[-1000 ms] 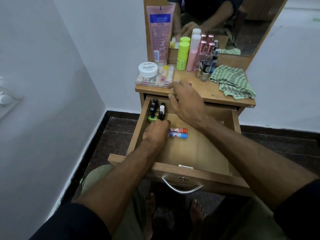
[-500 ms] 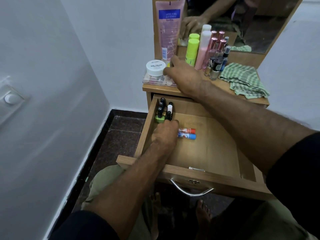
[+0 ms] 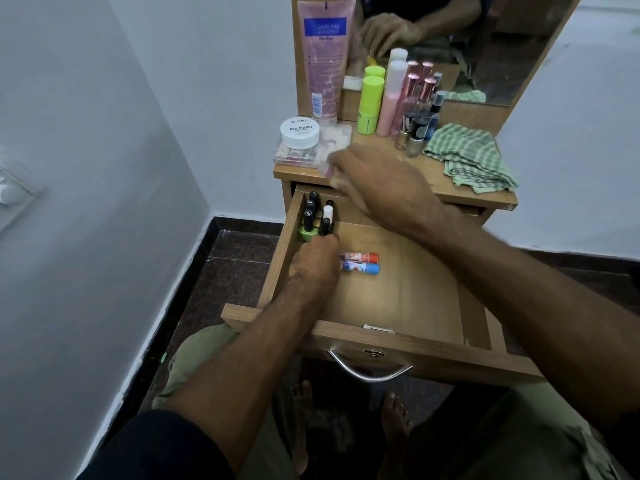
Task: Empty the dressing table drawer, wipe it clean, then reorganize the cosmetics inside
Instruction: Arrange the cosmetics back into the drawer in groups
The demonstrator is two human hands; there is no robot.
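Note:
The wooden drawer (image 3: 415, 341) is pulled out. In its back left corner stand several small dark-capped nail polish bottles (image 3: 313, 216). Two lip balm sticks (image 3: 363, 263), one red-capped and one blue-capped, lie side by side on the drawer floor. My left hand (image 3: 315, 261) is down in the drawer over the sticks' left ends, fingertips by the bottles; its fingers are hidden. My right hand (image 3: 377, 181) hovers at the tabletop's front edge and pinches a small pink-tipped tube (image 3: 327, 170), which is blurred.
On the tabletop lie a clear flat box (image 3: 332, 143) with a white nail polish jar (image 3: 300, 132), a tall pink tube (image 3: 323, 60), green and pink bottles (image 3: 371, 102) and a folded green checked cloth (image 3: 471, 157). A mirror (image 3: 502, 46) stands behind. A wall runs close on the left.
My right hand reached to the clear box, took the small tube off it and has drawn back toward the drawer. My left hand has stayed in the drawer.

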